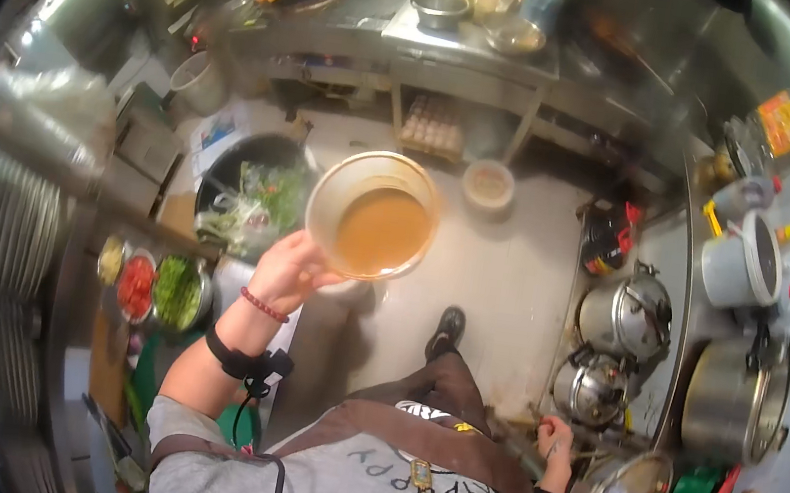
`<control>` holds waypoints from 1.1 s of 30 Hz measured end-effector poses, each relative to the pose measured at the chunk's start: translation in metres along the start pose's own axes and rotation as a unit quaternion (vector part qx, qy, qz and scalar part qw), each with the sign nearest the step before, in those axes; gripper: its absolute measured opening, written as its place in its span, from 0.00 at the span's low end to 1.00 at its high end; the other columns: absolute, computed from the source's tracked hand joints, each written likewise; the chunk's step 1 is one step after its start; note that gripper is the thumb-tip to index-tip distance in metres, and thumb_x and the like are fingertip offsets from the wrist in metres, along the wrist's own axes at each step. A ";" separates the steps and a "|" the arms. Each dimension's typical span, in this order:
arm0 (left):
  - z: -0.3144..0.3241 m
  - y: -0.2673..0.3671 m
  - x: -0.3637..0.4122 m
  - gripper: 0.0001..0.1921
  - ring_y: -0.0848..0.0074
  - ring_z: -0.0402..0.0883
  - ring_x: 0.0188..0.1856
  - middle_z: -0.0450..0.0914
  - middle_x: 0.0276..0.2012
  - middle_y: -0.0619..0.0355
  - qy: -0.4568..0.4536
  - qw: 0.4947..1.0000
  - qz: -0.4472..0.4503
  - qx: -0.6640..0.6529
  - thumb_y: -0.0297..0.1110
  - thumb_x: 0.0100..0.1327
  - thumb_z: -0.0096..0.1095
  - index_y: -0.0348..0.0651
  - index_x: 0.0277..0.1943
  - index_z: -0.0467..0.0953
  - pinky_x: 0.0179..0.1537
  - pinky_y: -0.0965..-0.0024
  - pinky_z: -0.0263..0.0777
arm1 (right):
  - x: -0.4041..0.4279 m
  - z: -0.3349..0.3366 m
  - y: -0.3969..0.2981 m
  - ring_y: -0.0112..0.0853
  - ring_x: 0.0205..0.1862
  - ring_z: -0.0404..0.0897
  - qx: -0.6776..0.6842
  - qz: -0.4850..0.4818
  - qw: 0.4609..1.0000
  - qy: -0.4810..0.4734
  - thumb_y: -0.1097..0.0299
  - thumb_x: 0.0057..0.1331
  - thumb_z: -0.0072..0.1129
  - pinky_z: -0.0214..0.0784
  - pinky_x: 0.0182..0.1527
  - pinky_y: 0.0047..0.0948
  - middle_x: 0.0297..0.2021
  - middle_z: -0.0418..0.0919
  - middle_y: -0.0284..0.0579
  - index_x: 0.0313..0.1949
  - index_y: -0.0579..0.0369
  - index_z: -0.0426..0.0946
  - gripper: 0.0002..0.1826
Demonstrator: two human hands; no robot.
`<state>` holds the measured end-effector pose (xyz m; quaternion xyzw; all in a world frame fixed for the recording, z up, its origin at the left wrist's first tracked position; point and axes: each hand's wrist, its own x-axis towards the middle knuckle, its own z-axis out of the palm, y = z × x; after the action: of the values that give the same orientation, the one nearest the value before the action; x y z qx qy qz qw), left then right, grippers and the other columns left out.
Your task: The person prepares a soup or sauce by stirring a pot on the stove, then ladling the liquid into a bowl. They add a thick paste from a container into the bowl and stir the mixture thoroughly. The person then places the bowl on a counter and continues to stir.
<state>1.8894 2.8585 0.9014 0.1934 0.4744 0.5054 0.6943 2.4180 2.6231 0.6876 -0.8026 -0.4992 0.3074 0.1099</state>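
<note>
My left hand (294, 271) grips the near left edge of a pale plastic tub (330, 200). Brown-orange liquid (385, 234) covers the bottom of the tub, which is held above the tiled floor. On my left wrist is a beaded bracelet. At my right side, my right hand (554, 438) hangs low with its fingers loosely curled. It is near a lidded metal pot (592, 388); whether anything lies in its fingers is too small to tell. Beyond my left hand, a black basin (224, 149) holds leafy greens (271, 193).
Bowls of chopped tomato (137, 285) and chopped greens (177, 291) stand at left. Ahead, egg trays (433, 128) sit under a steel counter (402, 23), and a round tub (488, 184) is on the floor. At right are a pressure cooker (625, 314), a large pot (727, 395) and a white bucket (733, 265).
</note>
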 end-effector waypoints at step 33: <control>-0.109 0.379 1.084 0.16 0.50 0.79 0.50 0.76 0.49 0.36 0.182 0.976 0.068 -0.097 0.25 0.66 0.55 0.21 0.52 0.68 0.48 0.57 0.83 | 0.603 -0.152 -0.471 0.29 0.32 0.81 0.050 0.040 0.996 0.063 0.75 0.64 0.53 0.72 0.35 0.27 0.27 0.81 0.48 0.47 0.61 0.76 0.13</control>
<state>1.6419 3.9522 0.6310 0.0614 0.5273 0.6222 0.5753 2.3520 3.3919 0.8033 -0.8330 -0.4432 0.2849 0.1688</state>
